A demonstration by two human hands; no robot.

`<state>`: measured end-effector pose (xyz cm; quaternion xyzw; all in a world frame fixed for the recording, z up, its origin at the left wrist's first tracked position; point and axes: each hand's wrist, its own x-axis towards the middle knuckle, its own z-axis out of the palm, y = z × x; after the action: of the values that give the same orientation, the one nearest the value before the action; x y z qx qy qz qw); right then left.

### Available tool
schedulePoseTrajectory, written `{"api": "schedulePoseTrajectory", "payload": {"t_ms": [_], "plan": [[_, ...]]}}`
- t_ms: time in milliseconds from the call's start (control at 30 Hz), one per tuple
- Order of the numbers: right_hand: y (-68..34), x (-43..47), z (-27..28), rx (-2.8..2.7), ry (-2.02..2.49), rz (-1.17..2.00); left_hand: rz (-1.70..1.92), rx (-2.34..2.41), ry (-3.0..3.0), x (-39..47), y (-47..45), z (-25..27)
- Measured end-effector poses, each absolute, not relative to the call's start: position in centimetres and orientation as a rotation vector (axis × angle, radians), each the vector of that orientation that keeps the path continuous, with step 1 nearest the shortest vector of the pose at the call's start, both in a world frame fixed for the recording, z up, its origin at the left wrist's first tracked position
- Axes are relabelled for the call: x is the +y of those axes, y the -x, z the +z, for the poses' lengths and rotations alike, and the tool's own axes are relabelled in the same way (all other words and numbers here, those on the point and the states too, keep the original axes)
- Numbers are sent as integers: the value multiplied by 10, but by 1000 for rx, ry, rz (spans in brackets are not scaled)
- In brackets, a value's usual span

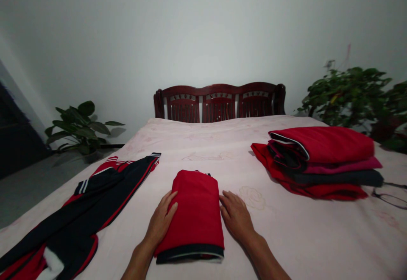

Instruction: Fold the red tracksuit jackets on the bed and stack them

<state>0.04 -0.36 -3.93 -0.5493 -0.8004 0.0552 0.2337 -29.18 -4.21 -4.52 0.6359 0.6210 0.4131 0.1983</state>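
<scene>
A red folded garment (195, 212) with a dark navy band along its near edge lies in front of me on the pale pink bedspread (203, 144). My left hand (163, 214) rests against its left side, fingers stretched out and the thumb on the cloth. Along its right side lies my right hand (235, 212), fingers extended, fingertips at the garment's edge. Neither hand grips the cloth. To the left, a navy and red jacket (104, 195) with white-striped cuffs is spread out unfolded.
A stack of folded clothes (324, 148), mostly red, sits at the right, with eyeglasses (392, 195) beside it. Beyond the bed stands a dark carved wooden seat back (219, 91) against the wall. Potted plants (79, 125) flank the bed, a leafy one (352, 93) on the right.
</scene>
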Motion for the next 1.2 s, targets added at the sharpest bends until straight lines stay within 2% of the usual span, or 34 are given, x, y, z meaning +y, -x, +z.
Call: {"api": "schedulePoseTrajectory", "payload": {"t_ms": [1200], "plan": [[0,-6,-36,-2183,1429,193,1185,1746,-1781,-41,291,-46]]}}
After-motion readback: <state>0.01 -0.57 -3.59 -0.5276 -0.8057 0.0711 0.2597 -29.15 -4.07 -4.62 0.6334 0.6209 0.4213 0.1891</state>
